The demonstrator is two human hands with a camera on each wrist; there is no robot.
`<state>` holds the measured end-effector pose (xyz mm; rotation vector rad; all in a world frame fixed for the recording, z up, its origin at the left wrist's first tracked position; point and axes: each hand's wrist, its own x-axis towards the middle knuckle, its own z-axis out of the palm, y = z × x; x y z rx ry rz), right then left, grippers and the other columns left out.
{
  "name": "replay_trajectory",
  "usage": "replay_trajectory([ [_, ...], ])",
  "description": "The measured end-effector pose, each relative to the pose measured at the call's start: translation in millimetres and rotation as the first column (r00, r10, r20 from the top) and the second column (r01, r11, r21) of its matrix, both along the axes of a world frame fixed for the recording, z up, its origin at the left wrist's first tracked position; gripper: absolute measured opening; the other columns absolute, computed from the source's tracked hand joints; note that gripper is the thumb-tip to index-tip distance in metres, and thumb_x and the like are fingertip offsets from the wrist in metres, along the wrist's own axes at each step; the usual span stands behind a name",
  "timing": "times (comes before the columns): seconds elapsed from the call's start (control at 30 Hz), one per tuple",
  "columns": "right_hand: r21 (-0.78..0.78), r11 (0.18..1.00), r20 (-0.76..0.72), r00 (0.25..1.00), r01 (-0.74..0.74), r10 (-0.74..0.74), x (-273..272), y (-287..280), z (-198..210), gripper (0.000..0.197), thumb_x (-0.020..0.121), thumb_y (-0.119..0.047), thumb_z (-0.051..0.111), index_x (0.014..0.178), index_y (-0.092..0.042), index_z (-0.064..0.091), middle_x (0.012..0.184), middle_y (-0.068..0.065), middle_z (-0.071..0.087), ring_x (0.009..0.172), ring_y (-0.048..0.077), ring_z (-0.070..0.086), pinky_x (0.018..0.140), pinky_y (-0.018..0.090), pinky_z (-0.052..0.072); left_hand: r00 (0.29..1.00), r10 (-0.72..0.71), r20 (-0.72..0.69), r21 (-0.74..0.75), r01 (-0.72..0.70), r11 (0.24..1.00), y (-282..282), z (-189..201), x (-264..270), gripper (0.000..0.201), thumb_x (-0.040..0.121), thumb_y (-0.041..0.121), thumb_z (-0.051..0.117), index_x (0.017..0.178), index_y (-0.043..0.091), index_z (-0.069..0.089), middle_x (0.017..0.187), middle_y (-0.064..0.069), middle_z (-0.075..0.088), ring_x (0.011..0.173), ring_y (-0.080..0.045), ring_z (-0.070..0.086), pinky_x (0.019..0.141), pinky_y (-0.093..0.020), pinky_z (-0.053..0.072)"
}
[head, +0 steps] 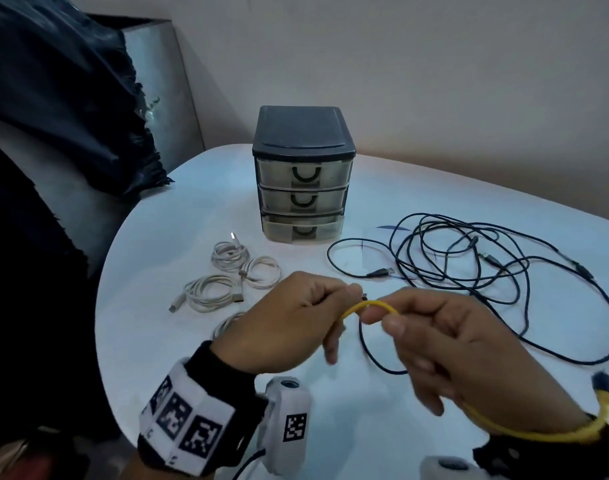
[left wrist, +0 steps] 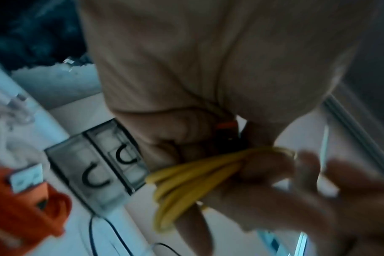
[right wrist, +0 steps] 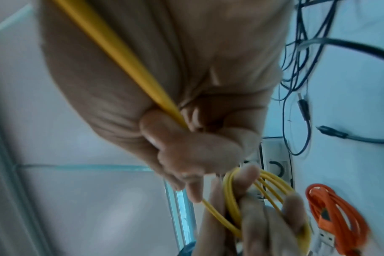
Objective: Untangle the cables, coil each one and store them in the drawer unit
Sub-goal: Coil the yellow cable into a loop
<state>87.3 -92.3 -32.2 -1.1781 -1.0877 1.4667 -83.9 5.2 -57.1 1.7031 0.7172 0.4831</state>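
Both hands at lower centre hold the yellow cable [head: 372, 305]: left hand [head: 285, 327] fingers clamped on its coil, right hand [head: 469, 344] fingers pinching the loose strand, before the drawer unit [head: 301, 174] at upper centre.

Both hands are bare: no gloves, no rings visible. The left hand [head: 289, 327] carries a black wrist cuff [head: 227, 379] extending up the forearm. Over the cuff sits a white faceted band [head: 189, 427] bearing square black-and-white coded markers (three faces visible, with small printed characters along the lower edge, too small to read). A white rounded camera housing [head: 289, 420] is mounted at the inner wrist; it has a dark circular lens at its top and one further coded marker on its side. The right hand [head: 469, 348] wears a matching black cuff [head: 504, 455], and part of a second white housing [head: 445, 467] shows at the frame's lower edge.
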Motion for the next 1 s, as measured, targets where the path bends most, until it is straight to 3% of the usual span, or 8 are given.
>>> replay_trajectory([
  [0.1,-0.133,0.974,-0.297,0.93,0.184,-0.217,5.8,6.9,-6.3,0.034,0.07,-0.034,0.08,0.089,-0.008,0.071,0.052,0.0,0.04,0.033,0.007,0.029,0.035,0.019,0.035,0.967,-0.083,0.243,-0.21,0.136,0.968,2.8,1.5,-4.5,0.04,0.097,0.041,0.049,0.075,0.016,0.072,0.048,-0.005,0.044,0.042,-0.015,0.043,0.062,-0.019,0.052],
  [0.2,-0.318,0.896,-0.455,0.779,0.31,-0.431,4.1,18.2,-18.3,0.019,0.085,-0.023,0.057,0.096,-0.009,0.062,0.059,0.002,0.05,0.039,0.01,0.04,0.038,0.021,0.043,0.967,0.091,0.238,-0.123,-0.063,0.99,7.8,-4.9,-2.6,0.031,0.084,0.043,0.062,0.062,0.022,0.066,0.054,-0.023,0.043,0.039,-0.008,0.04,0.044,-0.011,0.034],
  [0.37,-0.081,0.934,-0.047,0.935,0.348,-0.352,-7.0,14.7,-31.5,0.021,0.083,-0.027,0.065,0.076,-0.007,0.064,0.061,0.008,0.058,0.047,0.018,0.051,0.045,0.026,0.044,0.929,0.331,0.163,-0.093,-0.32,0.943,13.3,-14.8,2.8,0.046,0.097,0.035,0.057,0.053,0.022,0.053,0.044,0.006,0.035,0.041,-0.011,0.032,0.05,-0.022,0.038],
  [0.47,0.481,0.718,0.161,0.755,0.503,-0.636,-15.5,8.1,-26.9,0.015,0.092,-0.016,0.065,0.079,-0.01,0.067,0.067,-0.003,0.066,0.066,0.011,0.065,0.064,0.028,0.053,0.971,0.232,0.063,-0.068,-0.227,0.971,8.2,-14.2,3.8,0.044,0.09,0.046,0.06,0.053,0.022,0.053,0.045,0.005,0.037,0.044,-0.014,0.036,0.056,-0.029,0.039],
  [0.53,0.66,0.679,0.359,0.659,0.323,-0.662,-15.3,6.6,-26.7,0.01,0.094,-0.019,0.063,0.099,-0.017,0.071,0.094,-0.01,0.072,0.098,0.007,0.067,0.089,0.022,0.05,0.985,0.141,0.103,-0.192,-0.119,0.974,1.6,-8.3,5.6,0.042,0.089,0.044,0.061,0.056,0.018,0.052,0.045,0.004,0.033,0.042,-0.014,0.033,0.052,-0.026,0.038],
  [0.67,0.459,0.819,0.189,0.862,0.345,-0.469,-11.5,9.5,-28.7,0.012,0.092,-0.015,0.062,0.097,-0.013,0.073,0.066,0.001,0.066,0.051,0.013,0.061,0.06,0.032,0.055,0.884,0.218,0.414,-0.549,0.051,0.834,-1.5,13.1,0.8,0.038,0.092,0.037,0.053,0.06,0.016,0.056,0.047,0.008,0.013,0.035,-0.007,0.015,0.046,-0.02,0.038],
  [0.87,0.069,0.89,-0.335,0.851,0.451,-0.405,-9.0,13.8,-27.9,0.019,0.071,-0.028,0.07,0.08,-0.012,0.076,0.042,-0.004,0.032,0.037,0.008,0.028,0.042,0.021,0.041,0.583,0.307,0.752,-0.655,0.605,0.453,17.7,11.6,-14.7,0.046,0.106,0.034,0.037,0.103,-0.005,0.06,0.058,0.0,0.029,0.049,-0.012,0.029,0.072,-0.03,0.053],
  [1.0,0.082,0.852,-0.104,0.855,0.517,-0.508,-9.5,19.5,-43.1,0.01,0.081,-0.02,0.069,0.09,-0.018,0.074,0.044,-0.001,0.039,0.04,0.012,0.034,0.048,0.026,0.046,0.482,0.503,0.718,-0.696,0.495,0.52,27.6,5.0,-24.0,0.042,0.107,0.022,0.032,0.121,-0.012,0.052,0.062,-0.013,0.042,0.057,-0.024,0.044,0.099,-0.03,0.042],
])
